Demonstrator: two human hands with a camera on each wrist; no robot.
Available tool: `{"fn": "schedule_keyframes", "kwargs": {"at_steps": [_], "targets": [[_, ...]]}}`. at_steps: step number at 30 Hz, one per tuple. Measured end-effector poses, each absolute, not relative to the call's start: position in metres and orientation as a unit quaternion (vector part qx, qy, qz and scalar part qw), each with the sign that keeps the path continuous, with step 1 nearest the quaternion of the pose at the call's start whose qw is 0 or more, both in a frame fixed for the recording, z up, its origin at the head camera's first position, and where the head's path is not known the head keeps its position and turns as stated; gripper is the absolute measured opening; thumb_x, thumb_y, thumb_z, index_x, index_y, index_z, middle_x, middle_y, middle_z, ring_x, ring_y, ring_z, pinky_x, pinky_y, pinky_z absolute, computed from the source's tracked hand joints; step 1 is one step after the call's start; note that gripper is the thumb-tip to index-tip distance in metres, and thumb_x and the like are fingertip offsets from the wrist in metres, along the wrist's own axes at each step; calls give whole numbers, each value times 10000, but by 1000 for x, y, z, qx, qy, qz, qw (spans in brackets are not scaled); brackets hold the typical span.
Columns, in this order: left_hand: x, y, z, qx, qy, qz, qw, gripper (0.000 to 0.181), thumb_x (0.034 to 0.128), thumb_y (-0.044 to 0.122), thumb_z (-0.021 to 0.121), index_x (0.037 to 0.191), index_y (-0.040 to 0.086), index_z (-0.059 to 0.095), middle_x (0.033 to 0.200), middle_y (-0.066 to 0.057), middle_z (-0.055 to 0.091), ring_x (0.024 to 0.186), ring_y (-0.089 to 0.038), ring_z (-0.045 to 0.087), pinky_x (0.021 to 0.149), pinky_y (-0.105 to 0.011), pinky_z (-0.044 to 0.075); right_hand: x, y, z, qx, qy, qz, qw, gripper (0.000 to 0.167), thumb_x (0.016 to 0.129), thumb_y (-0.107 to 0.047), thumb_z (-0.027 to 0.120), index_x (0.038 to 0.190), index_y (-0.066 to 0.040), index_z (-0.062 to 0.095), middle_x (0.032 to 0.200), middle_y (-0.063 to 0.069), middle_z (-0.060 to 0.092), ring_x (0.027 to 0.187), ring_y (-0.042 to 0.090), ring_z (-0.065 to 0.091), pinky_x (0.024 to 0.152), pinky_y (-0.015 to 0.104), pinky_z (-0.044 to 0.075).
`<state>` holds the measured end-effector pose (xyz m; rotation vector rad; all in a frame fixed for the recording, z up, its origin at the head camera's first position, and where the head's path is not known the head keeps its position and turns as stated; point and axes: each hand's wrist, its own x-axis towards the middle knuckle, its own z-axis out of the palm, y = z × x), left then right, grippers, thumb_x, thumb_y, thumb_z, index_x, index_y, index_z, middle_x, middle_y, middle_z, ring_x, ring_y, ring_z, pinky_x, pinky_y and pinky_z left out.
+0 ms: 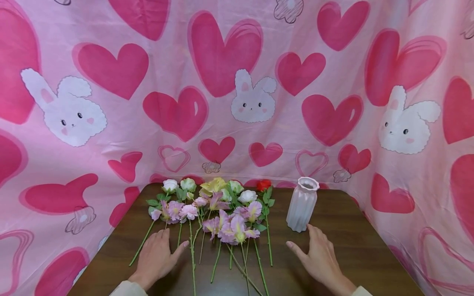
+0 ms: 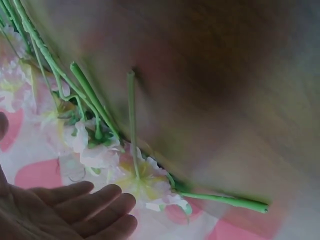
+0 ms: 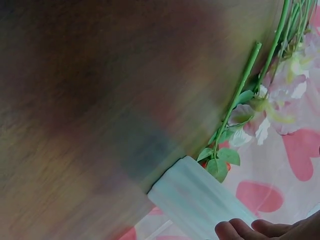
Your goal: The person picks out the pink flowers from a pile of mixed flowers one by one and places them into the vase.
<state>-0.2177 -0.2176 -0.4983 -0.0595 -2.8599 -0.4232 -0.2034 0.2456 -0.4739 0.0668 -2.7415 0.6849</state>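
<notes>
My left hand (image 1: 154,255) is low over the table's left half, fingers extended and thumb out to the side, holding nothing. Just beyond its fingers are pink and yellow artificial flowers (image 2: 145,182) on green stems. On the right, my right hand (image 1: 323,259) has its thumb and fingers spread apart and also holds nothing. Its fingertips lie close to the base of an upright white fluted vase (image 1: 301,209); whether they touch it, I cannot tell. The vase's mouth is open with no flower in it. In the right wrist view the fingers partly overlap the vase (image 3: 200,197).
Across the middle and left of the dark wooden table (image 1: 344,222) lie many flowers, including a white rose (image 1: 170,186), a yellow bloom (image 1: 214,185) and a red rose (image 1: 264,185). Several stems cross near the front. A pink heart-printed curtain (image 1: 166,74) surrounds the table.
</notes>
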Motion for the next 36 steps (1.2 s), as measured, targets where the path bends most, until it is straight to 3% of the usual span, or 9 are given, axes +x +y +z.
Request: {"fn": "schedule_keyframes", "kwargs": {"at_steps": [6, 14, 28, 36], "targets": [[-220, -229, -495, 13, -983, -128, 132, 639, 919, 448, 705, 1123, -149, 606, 1036, -290, 643, 1014, -493, 597, 877, -628, 467, -200, 244, -474, 17, -959, 241, 145, 1013, 894, -671, 664, 1458, 125, 390, 1442, 346, 462, 1331, 528, 422, 1055, 721, 294], [-222, -241, -499, 27, -984, -147, 93, 355, 897, 248, 714, 953, -88, 611, 807, -168, 612, 808, -413, 654, 688, -564, 520, -195, 246, -479, 30, -961, 224, 156, 1007, 879, -689, 667, 1423, 128, 441, 1419, 340, 495, 1297, 532, 464, 1029, 722, 325], [-221, -246, -500, 49, -983, -175, 26, 264, 930, 235, 674, 838, 1, 595, 780, -147, 641, 775, -386, 665, 649, -573, 516, -194, 246, -483, 24, -966, 219, 136, 984, 882, -666, 683, 1433, 113, 443, 1438, 343, 478, 1320, 528, 446, 1042, 730, 304], [-219, -244, -502, 47, -981, -184, 25, 240, 934, 191, 665, 760, 57, 566, 729, -107, 617, 733, -395, 664, 621, -589, 505, -190, 246, -485, 31, -964, 222, 141, 982, 891, -684, 655, 1430, 110, 448, 1432, 338, 488, 1320, 526, 451, 1031, 731, 311]]}}
